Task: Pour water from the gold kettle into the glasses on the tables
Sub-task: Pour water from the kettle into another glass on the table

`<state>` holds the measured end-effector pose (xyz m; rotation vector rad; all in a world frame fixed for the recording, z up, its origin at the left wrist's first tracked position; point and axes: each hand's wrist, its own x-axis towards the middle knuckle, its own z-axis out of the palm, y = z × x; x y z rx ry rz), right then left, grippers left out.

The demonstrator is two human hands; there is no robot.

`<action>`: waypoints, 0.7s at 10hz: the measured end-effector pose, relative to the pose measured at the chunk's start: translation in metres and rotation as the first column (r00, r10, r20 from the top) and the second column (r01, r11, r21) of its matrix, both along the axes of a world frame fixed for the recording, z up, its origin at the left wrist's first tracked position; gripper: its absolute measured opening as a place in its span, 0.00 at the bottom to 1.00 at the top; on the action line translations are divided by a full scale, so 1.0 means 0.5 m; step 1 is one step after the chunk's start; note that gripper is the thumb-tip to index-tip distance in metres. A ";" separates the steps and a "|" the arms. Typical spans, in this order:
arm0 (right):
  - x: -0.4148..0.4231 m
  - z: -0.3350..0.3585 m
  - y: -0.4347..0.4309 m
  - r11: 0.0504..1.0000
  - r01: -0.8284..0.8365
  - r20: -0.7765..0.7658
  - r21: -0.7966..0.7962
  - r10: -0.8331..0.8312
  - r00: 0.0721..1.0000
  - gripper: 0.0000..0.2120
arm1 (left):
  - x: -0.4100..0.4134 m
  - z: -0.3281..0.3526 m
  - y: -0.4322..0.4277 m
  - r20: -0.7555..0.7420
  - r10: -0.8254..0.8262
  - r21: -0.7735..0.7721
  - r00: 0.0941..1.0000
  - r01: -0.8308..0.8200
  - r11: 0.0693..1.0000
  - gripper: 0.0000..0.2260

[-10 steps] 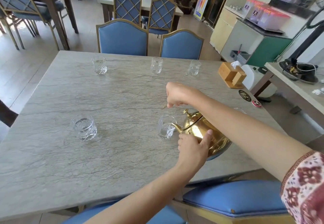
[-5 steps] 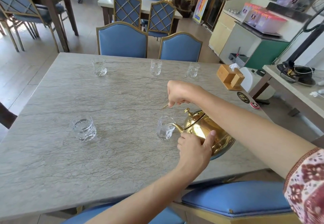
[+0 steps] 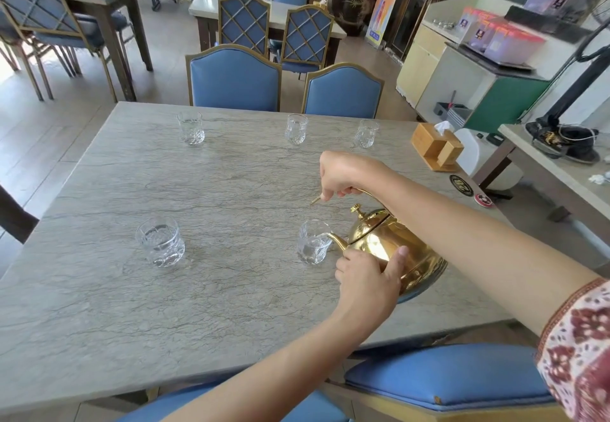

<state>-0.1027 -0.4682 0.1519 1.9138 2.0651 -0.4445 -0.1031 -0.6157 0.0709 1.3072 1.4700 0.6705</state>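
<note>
Gold kettle (image 3: 379, 246) stays tilted at the near right of the table (image 3: 231, 306), its spout still dipped in the near-right glass (image 3: 312, 243), barely moved. Right hand (image 3: 343, 174) keeps gripping the handle (image 3: 364, 191) from above; left hand (image 3: 366, 276) still clasps the kettle's body.

You have a wooden tissue box (image 3: 435, 149) at your two o'clock and two blue chairs (image 3: 234, 80) facing you at twelve.

Single head-worn wide-angle view
It looks forward and down across the table (image 3: 198, 289) from its near edge, close above it.
</note>
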 end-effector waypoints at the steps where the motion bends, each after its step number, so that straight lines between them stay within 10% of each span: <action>1: 0.000 0.002 -0.001 1.000 0.004 -0.012 0.001 -0.004 1.000 0.12 | 0.001 0.001 -0.004 0.006 0.004 0.011 1.000 -0.004 1.000 0.30; 7: -0.008 0.002 -0.002 1.000 -0.019 0.019 0.013 0.019 1.000 0.13 | -0.003 0.009 -0.006 0.003 0.027 0.004 1.000 -0.027 1.000 0.30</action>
